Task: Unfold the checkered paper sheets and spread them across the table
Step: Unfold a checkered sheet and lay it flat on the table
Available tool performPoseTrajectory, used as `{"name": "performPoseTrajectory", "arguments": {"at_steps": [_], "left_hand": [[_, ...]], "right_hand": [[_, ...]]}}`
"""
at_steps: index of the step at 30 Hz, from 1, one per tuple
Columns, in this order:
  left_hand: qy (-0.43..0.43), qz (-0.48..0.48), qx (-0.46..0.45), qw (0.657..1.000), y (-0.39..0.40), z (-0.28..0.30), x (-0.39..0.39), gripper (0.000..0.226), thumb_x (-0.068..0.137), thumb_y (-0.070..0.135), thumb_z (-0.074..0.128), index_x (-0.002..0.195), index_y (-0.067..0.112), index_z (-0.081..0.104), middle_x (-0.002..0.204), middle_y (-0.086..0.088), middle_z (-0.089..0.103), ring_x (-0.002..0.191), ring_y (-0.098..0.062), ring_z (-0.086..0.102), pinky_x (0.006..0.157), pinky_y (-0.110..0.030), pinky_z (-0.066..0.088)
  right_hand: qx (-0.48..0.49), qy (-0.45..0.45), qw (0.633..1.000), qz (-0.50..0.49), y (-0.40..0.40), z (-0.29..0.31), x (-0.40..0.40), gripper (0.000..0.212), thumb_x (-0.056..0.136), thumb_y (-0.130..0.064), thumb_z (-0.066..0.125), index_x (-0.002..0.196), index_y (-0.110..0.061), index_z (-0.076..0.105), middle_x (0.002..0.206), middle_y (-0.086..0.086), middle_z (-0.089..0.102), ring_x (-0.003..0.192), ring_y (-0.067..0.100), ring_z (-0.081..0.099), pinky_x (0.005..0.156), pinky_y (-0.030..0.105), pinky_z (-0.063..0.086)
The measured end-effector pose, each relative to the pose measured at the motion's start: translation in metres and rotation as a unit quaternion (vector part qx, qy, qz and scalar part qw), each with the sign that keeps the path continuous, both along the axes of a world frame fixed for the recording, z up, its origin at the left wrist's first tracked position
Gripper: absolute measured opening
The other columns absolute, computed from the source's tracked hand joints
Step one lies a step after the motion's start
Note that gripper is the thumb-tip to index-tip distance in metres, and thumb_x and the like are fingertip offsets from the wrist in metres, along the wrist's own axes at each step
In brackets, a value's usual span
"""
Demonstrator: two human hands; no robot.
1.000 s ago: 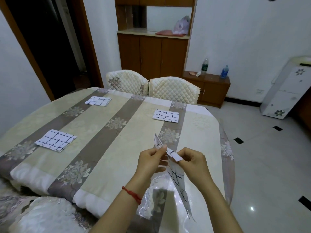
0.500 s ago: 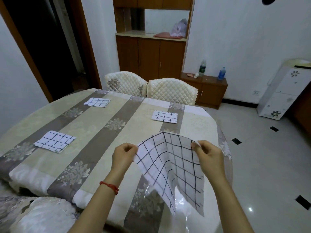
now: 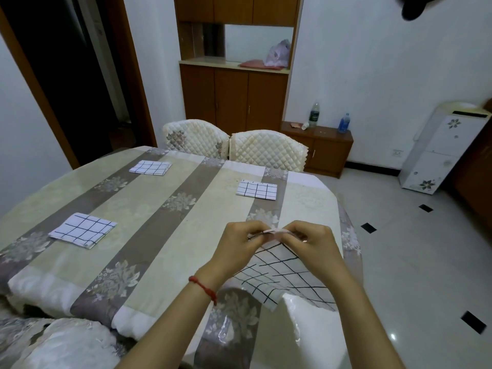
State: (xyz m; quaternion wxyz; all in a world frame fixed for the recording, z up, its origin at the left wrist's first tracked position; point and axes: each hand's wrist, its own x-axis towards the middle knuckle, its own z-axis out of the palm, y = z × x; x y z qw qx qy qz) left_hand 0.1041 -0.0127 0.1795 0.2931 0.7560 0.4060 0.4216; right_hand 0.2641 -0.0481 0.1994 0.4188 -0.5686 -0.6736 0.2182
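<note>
A white checkered sheet [image 3: 282, 275] hangs over the table's near right edge, partly unfolded, its top edge bunched between my hands. My left hand [image 3: 237, 245] and my right hand [image 3: 311, 242] are close together and both pinch that top edge with curled fingers. Three folded checkered sheets lie flat on the striped tablecloth [image 3: 149, 235]: one at the left [image 3: 82, 230], one at the far left [image 3: 150, 167], one at the far middle [image 3: 257, 190].
Two quilted chair backs [image 3: 231, 145] stand at the table's far side. A wooden cabinet [image 3: 234, 97] and a low side cabinet [image 3: 322, 145] with bottles are behind. A cushioned chair [image 3: 53, 342] sits at the near left. Tiled floor lies to the right.
Half a second ago my hands held the sheet spread wide apart. They have now come together at its top edge, and the sheet has dropped lower over the table edge.
</note>
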Motion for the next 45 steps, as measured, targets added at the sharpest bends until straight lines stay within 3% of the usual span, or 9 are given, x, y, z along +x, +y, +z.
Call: {"name": "performPoseTrajectory", "arguments": {"at_steps": [4, 7, 12, 16, 20, 26, 31, 35, 45], "left_hand": [[-0.078, 0.039, -0.059, 0.994, 0.006, 0.006, -0.008, 0.02, 0.082, 0.013, 0.064, 0.063, 0.021, 0.066, 0.054, 0.0, 0.058, 0.057, -0.007, 0.047, 0.057, -0.021, 0.037], [-0.113, 0.08, -0.085, 0.987, 0.013, 0.01, -0.019, 0.035, 0.084, 0.014, 0.062, 0.052, 0.027, 0.057, 0.047, 0.01, 0.048, 0.051, -0.003, 0.038, 0.052, -0.016, 0.03], [-0.14, 0.124, -0.098, 0.977, 0.025, 0.005, -0.034, 0.03, 0.085, 0.019, 0.06, 0.071, -0.007, 0.058, 0.062, -0.011, 0.043, 0.062, -0.018, 0.038, 0.062, -0.032, 0.031], [-0.129, 0.187, -0.097, 0.969, 0.025, 0.003, -0.031, 0.009, 0.085, 0.02, 0.061, 0.084, 0.011, 0.064, 0.077, 0.0, 0.059, 0.07, -0.012, 0.052, 0.068, -0.025, 0.042], [-0.078, 0.268, -0.068, 0.958, 0.011, 0.001, -0.023, 0.027, 0.083, 0.024, 0.064, 0.108, 0.018, 0.057, 0.106, 0.005, 0.053, 0.096, -0.011, 0.05, 0.082, -0.027, 0.044], [-0.082, 0.136, -0.208, 0.965, -0.023, -0.005, 0.013, 0.026, 0.081, 0.04, 0.062, 0.072, 0.016, 0.067, 0.07, 0.0, 0.067, 0.069, -0.013, 0.062, 0.065, -0.024, 0.051], [-0.177, 0.098, -0.349, 0.915, -0.026, -0.005, 0.022, 0.036, 0.081, 0.04, 0.062, 0.081, 0.005, 0.071, 0.076, -0.008, 0.07, 0.067, -0.018, 0.065, 0.057, -0.027, 0.054], [-0.214, 0.099, -0.365, 0.901, -0.021, -0.005, 0.021, 0.021, 0.086, 0.018, 0.06, 0.069, 0.006, 0.066, 0.065, -0.007, 0.066, 0.057, -0.017, 0.064, 0.052, -0.025, 0.055], [-0.187, 0.172, -0.296, 0.921, 0.016, -0.025, -0.009, 0.024, 0.085, 0.007, 0.06, 0.06, 0.006, 0.056, 0.06, -0.008, 0.057, 0.057, -0.017, 0.054, 0.048, -0.016, 0.05]], "right_hand": [[-0.078, -0.009, 0.997, 0.002, -0.008, -0.002, 0.019, 0.031, 0.078, -0.027, 0.07, 0.058, -0.007, 0.058, 0.05, -0.001, 0.04, 0.049, 0.007, 0.03, 0.046, 0.017, 0.025], [-0.145, -0.006, 0.989, -0.001, -0.016, -0.007, 0.036, 0.036, 0.081, -0.024, 0.066, 0.046, -0.028, 0.058, 0.042, -0.011, 0.038, 0.045, 0.004, 0.03, 0.046, 0.014, 0.024], [-0.16, 0.04, 0.986, -0.005, -0.023, -0.011, 0.049, 0.044, 0.084, -0.015, 0.062, 0.043, -0.029, 0.055, 0.04, -0.014, 0.042, 0.044, 0.002, 0.035, 0.049, 0.013, 0.027], [-0.132, 0.09, 0.987, -0.024, -0.018, -0.012, 0.042, 0.022, 0.082, -0.017, 0.065, 0.06, -0.015, 0.067, 0.056, -0.006, 0.054, 0.056, 0.006, 0.046, 0.054, 0.014, 0.035], [-0.103, 0.122, 0.986, -0.054, -0.01, -0.014, 0.03, 0.023, 0.079, -0.015, 0.07, 0.06, -0.003, 0.064, 0.053, -0.002, 0.046, 0.049, 0.004, 0.038, 0.046, 0.013, 0.029], [-0.094, 0.16, 0.981, -0.055, 0.003, -0.019, 0.007, 0.03, 0.07, -0.018, 0.077, 0.056, -0.002, 0.056, 0.056, 0.002, 0.042, 0.055, 0.01, 0.036, 0.053, 0.024, 0.027], [-0.109, 0.108, 0.988, -0.005, 0.005, -0.021, -0.004, 0.031, 0.07, -0.018, 0.076, 0.049, -0.018, 0.053, 0.045, -0.01, 0.047, 0.046, 0.0, 0.039, 0.045, 0.01, 0.029], [-0.122, 0.094, 0.988, 0.006, 0.008, -0.025, -0.006, 0.028, 0.067, -0.021, 0.078, 0.061, -0.003, 0.057, 0.055, -0.005, 0.048, 0.052, 0.002, 0.04, 0.049, 0.014, 0.03], [-0.136, 0.058, 0.988, -0.047, 0.033, -0.03, 0.018, 0.018, 0.08, -0.018, 0.066, 0.065, -0.011, 0.058, 0.064, 0.0, 0.052, 0.06, 0.01, 0.044, 0.053, 0.023, 0.031]]}}
